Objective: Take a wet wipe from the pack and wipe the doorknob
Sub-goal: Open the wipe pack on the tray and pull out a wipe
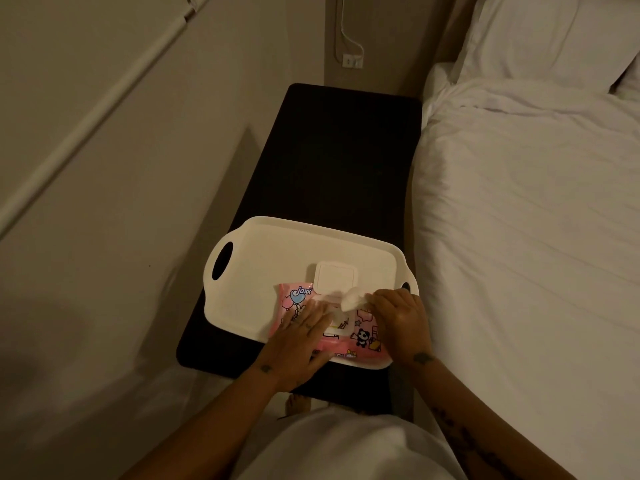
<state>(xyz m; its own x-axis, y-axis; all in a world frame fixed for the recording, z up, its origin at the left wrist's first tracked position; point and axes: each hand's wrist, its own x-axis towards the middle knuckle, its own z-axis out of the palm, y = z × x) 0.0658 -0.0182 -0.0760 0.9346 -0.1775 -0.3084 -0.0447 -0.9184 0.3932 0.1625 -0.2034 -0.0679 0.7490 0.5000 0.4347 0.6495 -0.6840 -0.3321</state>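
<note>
A pink wet wipe pack [360,336] with cartoon prints lies on a white tray [270,271], its white flip lid [336,277] standing open. My left hand [298,344] presses flat on the pack's left half, fingers spread. My right hand [398,318] pinches a white wet wipe [353,299] that sticks out of the pack's opening. No doorknob is in view.
The tray sits at the near end of a black bench [339,157]. A bed with white sheets [526,220] runs along the right. A pale wall [104,150] is on the left, with a wall socket and cable [351,60] at the far end.
</note>
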